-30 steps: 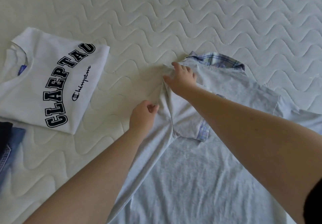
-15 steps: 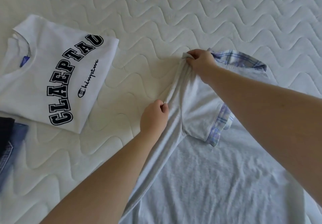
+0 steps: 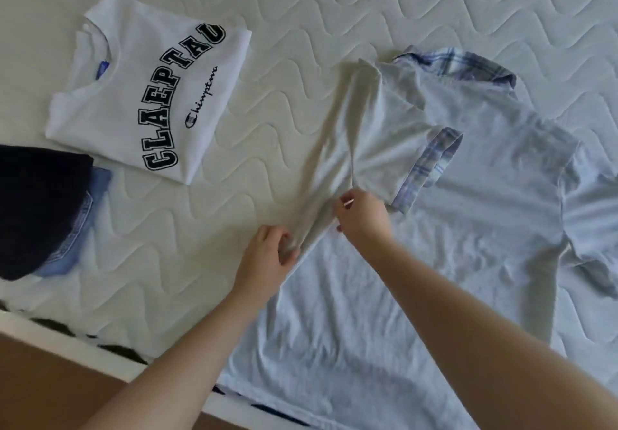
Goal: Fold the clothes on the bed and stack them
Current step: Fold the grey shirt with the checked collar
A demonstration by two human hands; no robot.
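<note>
A light grey polo shirt (image 3: 468, 228) with a plaid collar and plaid sleeve cuffs lies spread on the white quilted mattress (image 3: 334, 11). Its left sleeve is folded inward over the chest. My left hand (image 3: 271, 255) grips the folded left edge of the shirt near the armpit. My right hand (image 3: 363, 217) pinches the same fold just to the right of it. A folded white T-shirt (image 3: 133, 88) with black block letters lies at the upper left.
A folded dark garment (image 3: 36, 208) on top of blue jeans (image 3: 77, 228) sits at the left edge. The white bed frame (image 3: 67, 339) and a brown floor show at the bottom left. Bare mattress stretches across the top.
My right hand has come down from the shirt's shoulder near the collar to the fold beside my left hand. The camera view has shifted, showing the bed edge.
</note>
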